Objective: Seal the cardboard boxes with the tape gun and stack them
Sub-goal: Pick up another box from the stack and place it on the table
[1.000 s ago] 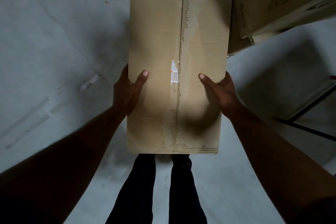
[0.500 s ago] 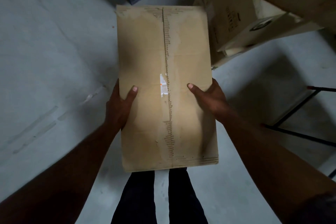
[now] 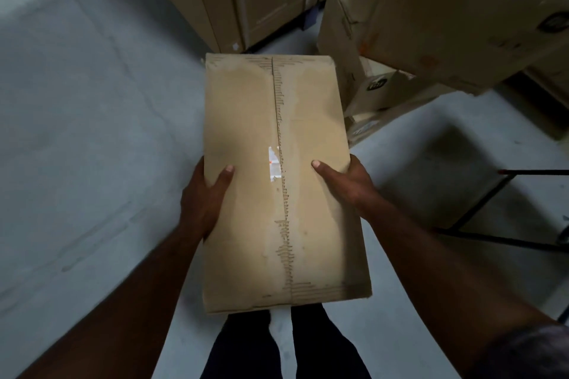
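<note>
tan oblong cardboard box, its centre seam ragged, hangs above the grey floor, clamped between both hands: left hand gripping the 9 o'clock edge, right hand the 3 o'clock edge, thumbs on top. its long axis runs 6 to 12 o'clock. the pile of brown cardboard boxes lies toward 1 o'clock, nearer the right hand — likely the stacking spot.

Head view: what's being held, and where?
The cardboard box, by its two long edges: left hand on the left edge, right hand on the right, thumbs on top.
</note>
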The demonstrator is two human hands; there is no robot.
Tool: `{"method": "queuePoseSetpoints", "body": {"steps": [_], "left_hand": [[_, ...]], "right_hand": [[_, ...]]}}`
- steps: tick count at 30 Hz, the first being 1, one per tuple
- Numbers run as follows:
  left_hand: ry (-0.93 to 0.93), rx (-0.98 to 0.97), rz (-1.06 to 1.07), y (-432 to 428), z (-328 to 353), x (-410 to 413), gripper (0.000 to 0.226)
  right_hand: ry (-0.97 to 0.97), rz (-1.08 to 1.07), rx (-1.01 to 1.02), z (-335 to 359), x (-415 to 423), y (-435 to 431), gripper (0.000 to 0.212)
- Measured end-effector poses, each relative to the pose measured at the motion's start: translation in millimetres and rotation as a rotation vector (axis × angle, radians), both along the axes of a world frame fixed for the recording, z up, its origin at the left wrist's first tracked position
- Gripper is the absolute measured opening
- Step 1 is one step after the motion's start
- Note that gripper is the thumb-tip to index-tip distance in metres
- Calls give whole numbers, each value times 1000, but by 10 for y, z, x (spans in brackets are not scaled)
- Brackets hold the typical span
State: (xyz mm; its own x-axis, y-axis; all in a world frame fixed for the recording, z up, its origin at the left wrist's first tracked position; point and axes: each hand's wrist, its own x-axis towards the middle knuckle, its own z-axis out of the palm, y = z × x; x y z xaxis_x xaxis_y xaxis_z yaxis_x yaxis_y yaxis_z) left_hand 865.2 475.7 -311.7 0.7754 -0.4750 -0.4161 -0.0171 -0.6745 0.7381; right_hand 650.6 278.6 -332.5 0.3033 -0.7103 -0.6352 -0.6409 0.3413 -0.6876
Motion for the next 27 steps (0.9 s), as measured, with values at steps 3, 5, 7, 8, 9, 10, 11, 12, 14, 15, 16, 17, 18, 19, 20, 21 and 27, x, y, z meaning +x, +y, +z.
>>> {"method": "queuePoseSetpoints", "body": {"steps": [3,5,7,8,9,10,11,12,14,15,16,17,18,19,20,21,27], "left_hand": [[-2,-33,-21,173,245,-114,64],[-2,-57,-45,280,380,-174,65],[14,-80,-69,412,521,-242,66],[19,-95,-78,495,582,-266,67],[22,-106,-87,574,646,-288,67],[27,-107,-89,642,698,-303,65],[29,-103,-90,731,768,-320,63],[29,-95,-92,807,841,-347,60],[29,-83,-98,948,1024,-396,56],[37,-81,-101,994,1107,-415,54],[45,-89,-115,1050,1205,-443,53],[48,-99,-139,1099,1281,-464,52],[47,-108,-169,1140,1357,-492,53],[42,-113,-194,1163,1421,-514,53],[39,-116,-211,1167,1483,-529,54],[37,-123,-233,1165,1547,-564,55],[32,-148,-380,1031,1914,-909,61]], "right_hand": [[-12,-10,-25,274,-112,184,106],[-25,-33,-37,446,-171,306,103],[-41,-60,-56,608,-248,470,103],[-57,-75,-67,692,-285,557,103],[-65,-86,-70,776,-319,638,104],[-67,-91,-67,835,-353,710,104],[-60,-94,-67,918,-392,809,104],[-58,-96,-67,988,-432,900,105],[-70,-98,-76,1147,-521,1072,110],[-71,-103,-85,1206,-558,1125,112],[-71,-113,-98,1289,-609,1187,113],[-72,-119,-105,1394,-660,1248,111],[-74,-132,-115,1507,-722,1307,108],[-76,-151,-127,1627,-781,1362,107],[-81,-167,-136,1730,-834,1408,109],[-84,-189,-148,1836,-914,1462,109],[-56,-304,-174,2370,-1464,1738,70]]}}
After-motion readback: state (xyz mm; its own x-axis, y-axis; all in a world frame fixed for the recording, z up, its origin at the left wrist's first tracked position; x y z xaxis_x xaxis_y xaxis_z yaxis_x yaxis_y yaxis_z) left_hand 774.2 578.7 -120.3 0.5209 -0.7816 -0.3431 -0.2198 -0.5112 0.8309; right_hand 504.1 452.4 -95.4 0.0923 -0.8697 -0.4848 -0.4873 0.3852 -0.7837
